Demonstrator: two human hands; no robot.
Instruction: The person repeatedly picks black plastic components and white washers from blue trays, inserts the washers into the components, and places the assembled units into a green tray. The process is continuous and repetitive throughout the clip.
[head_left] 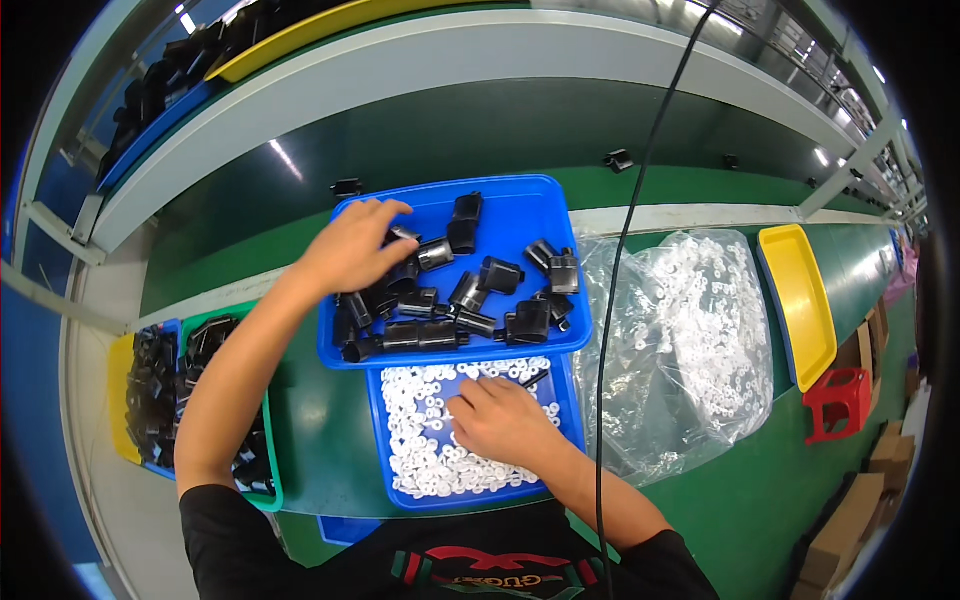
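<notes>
Right hand (500, 420) spread on white washers (425, 440); left hand (352, 248) cupped over black parts (470, 300).

My green workbench (330, 420) carries two blue plastic trays (520, 200), a clear plastic bag of white rings (690, 330), a yellow tray (800, 300), a red plastic block (838, 402), and a green bin (268, 470).
</notes>
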